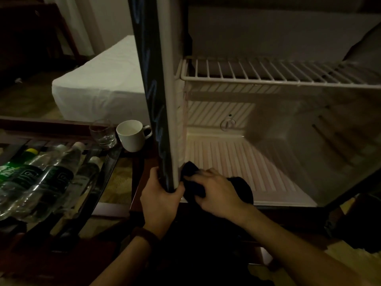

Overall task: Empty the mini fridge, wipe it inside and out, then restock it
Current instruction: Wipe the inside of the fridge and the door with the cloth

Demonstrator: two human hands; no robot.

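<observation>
The mini fridge [268,166] stands open with a white ribbed interior and one white wire shelf [268,73] across it; nothing is stored inside. Its dark side edge [156,112] with a pale seal runs down the middle of the view. My left hand [160,197] grips the bottom of that edge, fingers curled round it. My right hand [218,193] holds a dark cloth [193,182] bunched against the lower left corner of the fridge opening, just beside the left hand. Part of the cloth is hidden under my fingers.
Several plastic bottles [47,178] lie on a slatted wooden rack [111,162] at the left. A drinking glass [103,133] and a white mug [132,135] stand beside the fridge edge. A white-sheeted bed [99,83] lies behind. A dark shape [362,44] hangs at the upper right.
</observation>
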